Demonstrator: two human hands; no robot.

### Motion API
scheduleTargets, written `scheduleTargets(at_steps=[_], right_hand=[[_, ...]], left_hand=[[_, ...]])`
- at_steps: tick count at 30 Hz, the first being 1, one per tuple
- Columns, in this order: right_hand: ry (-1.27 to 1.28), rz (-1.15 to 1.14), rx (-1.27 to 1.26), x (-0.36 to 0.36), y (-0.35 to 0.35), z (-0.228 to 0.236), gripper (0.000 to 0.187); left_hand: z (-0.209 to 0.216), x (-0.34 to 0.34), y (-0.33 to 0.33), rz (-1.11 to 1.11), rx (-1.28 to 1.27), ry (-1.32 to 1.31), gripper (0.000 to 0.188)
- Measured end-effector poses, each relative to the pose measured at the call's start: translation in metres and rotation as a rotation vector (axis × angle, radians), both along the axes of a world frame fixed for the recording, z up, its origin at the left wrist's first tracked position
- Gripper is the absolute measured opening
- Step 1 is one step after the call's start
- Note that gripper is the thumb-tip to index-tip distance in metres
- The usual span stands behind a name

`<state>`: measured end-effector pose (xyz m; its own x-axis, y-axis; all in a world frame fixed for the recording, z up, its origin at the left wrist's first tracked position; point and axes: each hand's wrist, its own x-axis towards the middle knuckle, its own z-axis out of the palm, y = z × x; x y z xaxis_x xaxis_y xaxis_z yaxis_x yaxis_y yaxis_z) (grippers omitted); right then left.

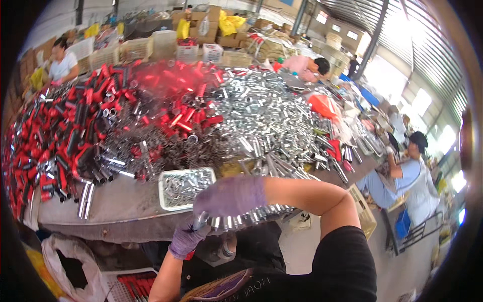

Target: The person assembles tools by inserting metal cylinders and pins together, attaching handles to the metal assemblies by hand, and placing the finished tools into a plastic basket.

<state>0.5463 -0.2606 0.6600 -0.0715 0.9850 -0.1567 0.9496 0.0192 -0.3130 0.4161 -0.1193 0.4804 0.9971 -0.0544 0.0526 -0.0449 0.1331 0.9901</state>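
My left hand (186,240), in a purple glove, is closed low at the table's front edge. A metal tube end (202,219) shows at its top and a bit of red (190,255) below it, perhaps one piece, mostly hidden by the fingers. Just above, my right hand (229,197), also gloved in purple, is smeared by motion; its fingers cannot be made out. Beneath the right hand, a row of short shiny metal tubes (246,218) lines the table edge. Beside it stands a white tray (162,189) of small metal parts (183,187).
Red-and-black handles (65,136) are heaped on the left, loose metal tubes (271,110) on the right. A white sack (70,251) and a crate of red pieces (133,284) stand below. Co-workers sit at right (402,171), far side (304,68) and far left (63,63).
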Motion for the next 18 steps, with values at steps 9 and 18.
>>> scheduleTargets(at_steps=[9, 18], right_hand=[[-0.192, -0.368, 0.025, 0.007, -0.038, -0.024, 0.028], [-0.183, -0.347, 0.086, -0.003, -0.041, -0.005, 0.016]], left_hand=[[0.008, 0.008, -0.028, 0.049, 0.033, 0.075, 0.019], [0.006, 0.006, -0.031, 0.068, 0.005, 0.11, 0.025]])
